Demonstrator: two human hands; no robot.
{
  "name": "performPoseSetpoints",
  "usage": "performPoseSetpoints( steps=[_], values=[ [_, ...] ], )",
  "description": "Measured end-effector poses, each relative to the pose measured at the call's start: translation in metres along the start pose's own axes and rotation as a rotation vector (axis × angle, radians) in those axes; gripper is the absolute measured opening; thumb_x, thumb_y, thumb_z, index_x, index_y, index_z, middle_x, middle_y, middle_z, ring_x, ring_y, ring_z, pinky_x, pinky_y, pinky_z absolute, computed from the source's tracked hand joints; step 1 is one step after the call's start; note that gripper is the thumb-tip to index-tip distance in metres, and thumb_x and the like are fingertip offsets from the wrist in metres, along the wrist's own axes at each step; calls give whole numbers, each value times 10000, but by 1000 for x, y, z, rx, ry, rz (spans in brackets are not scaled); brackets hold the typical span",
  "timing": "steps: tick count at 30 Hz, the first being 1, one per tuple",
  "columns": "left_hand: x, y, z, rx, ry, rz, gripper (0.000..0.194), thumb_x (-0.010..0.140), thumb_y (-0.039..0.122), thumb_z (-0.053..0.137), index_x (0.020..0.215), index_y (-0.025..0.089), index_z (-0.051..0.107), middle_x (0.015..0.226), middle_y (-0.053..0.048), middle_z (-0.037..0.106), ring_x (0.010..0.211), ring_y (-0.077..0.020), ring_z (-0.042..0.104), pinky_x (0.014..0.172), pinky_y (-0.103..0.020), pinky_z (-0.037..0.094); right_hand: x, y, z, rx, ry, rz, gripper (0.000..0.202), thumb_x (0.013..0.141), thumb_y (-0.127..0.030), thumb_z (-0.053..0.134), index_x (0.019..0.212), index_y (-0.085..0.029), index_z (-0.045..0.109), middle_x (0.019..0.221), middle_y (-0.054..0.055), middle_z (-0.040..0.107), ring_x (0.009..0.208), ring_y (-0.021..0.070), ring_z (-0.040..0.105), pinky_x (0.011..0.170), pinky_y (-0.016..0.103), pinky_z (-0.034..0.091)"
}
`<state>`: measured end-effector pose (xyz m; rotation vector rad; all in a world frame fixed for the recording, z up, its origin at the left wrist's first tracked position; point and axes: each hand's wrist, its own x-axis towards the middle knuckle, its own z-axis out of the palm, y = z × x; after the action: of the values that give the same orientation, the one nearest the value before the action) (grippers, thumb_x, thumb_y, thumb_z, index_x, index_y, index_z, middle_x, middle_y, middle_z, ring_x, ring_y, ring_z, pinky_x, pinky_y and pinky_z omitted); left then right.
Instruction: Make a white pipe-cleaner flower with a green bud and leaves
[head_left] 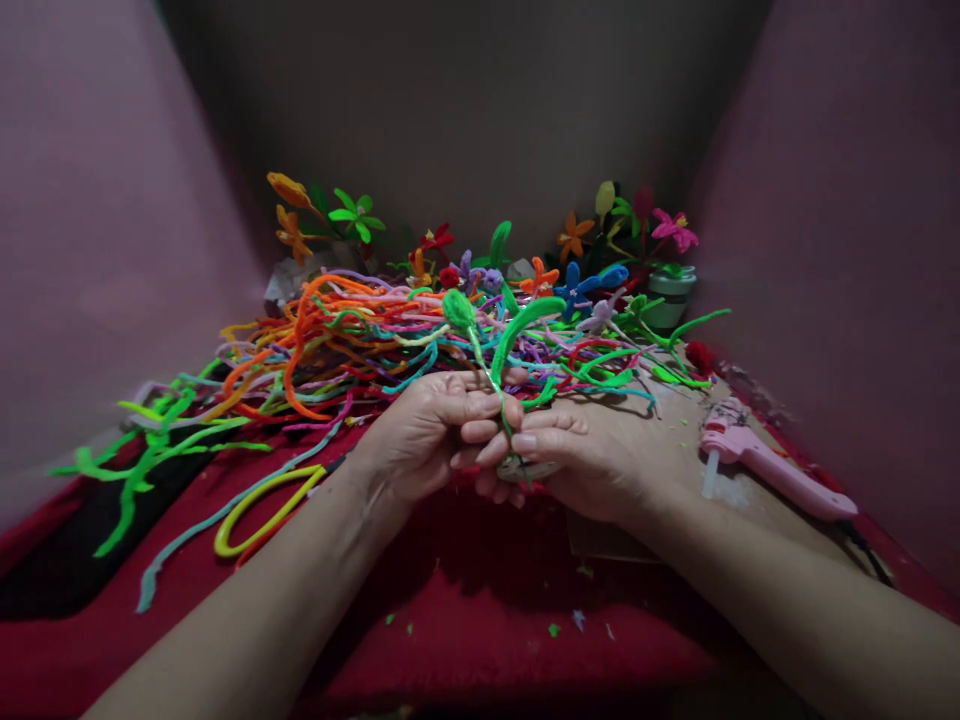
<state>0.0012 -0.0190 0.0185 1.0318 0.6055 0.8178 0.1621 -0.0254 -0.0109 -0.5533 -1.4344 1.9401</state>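
Note:
A green pipe-cleaner stem [482, 352] stands up between my two hands, with a rounded green bud at its top and a long curved green leaf beside it. My left hand [431, 425] pinches the stem between thumb and fingers. Close against it, my right hand [581, 455] has its fingers closed round the lower end of the stem. A roll of tape [525, 468] shows partly under the fingers of my right hand; how it is held is hidden.
A heap of coloured pipe cleaners [322, 340] lies behind my hands, with finished flowers [574, 290] at the back. A pink glue gun [772, 465] rests on a board [637, 410] at right. Yellow-handled scissors [266, 510] lie left on red cloth [480, 620].

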Motion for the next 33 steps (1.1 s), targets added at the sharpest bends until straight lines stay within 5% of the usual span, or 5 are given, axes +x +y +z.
performPoseSetpoints(
  steps=[5, 12, 17, 27, 33],
  values=[
    [0, 2, 3, 12, 84, 17, 117, 747, 201, 622, 838, 142, 577, 496, 51, 484, 365, -59, 446, 377, -178, 398, 1, 2, -3, -62, 95, -48, 183, 736, -218, 542, 722, -139, 707, 693, 44, 654, 626, 132, 558, 599, 272, 409],
    [-1, -3, 7, 164, 255, 17, 212, 680, 218, 703, 633, 138, 512, 462, 56, 475, 380, -46, 463, 404, -151, 371, 3, 0, -2, -237, 181, -76, 186, 754, -211, 545, 630, -135, 661, 577, -2, 556, 562, 99, 469, 586, 253, 371],
    [0, -3, 2, 103, 165, 32, 117, 726, 216, 660, 755, 120, 600, 375, 78, 360, 359, -64, 440, 371, -150, 305, 5, 2, -3, -64, 63, -37, 355, 823, -407, 486, 749, -121, 682, 632, 41, 599, 553, 117, 513, 502, 246, 383],
    [0, 4, -4, -72, 19, -143, 139, 715, 125, 613, 841, 76, 644, 442, 63, 424, 314, 8, 195, 311, -128, 207, -1, -10, 0, -166, -51, 34, 272, 759, -327, 552, 709, -97, 689, 583, 46, 625, 477, 105, 514, 439, 221, 352],
    [0, 6, -12, -15, -31, -170, 197, 736, 164, 611, 904, 68, 654, 593, 24, 498, 355, 23, 193, 312, -117, 186, -3, -22, 14, -322, 113, 155, 263, 754, -259, 495, 602, -121, 661, 515, 22, 592, 464, 107, 526, 506, 237, 427]
  ],
)
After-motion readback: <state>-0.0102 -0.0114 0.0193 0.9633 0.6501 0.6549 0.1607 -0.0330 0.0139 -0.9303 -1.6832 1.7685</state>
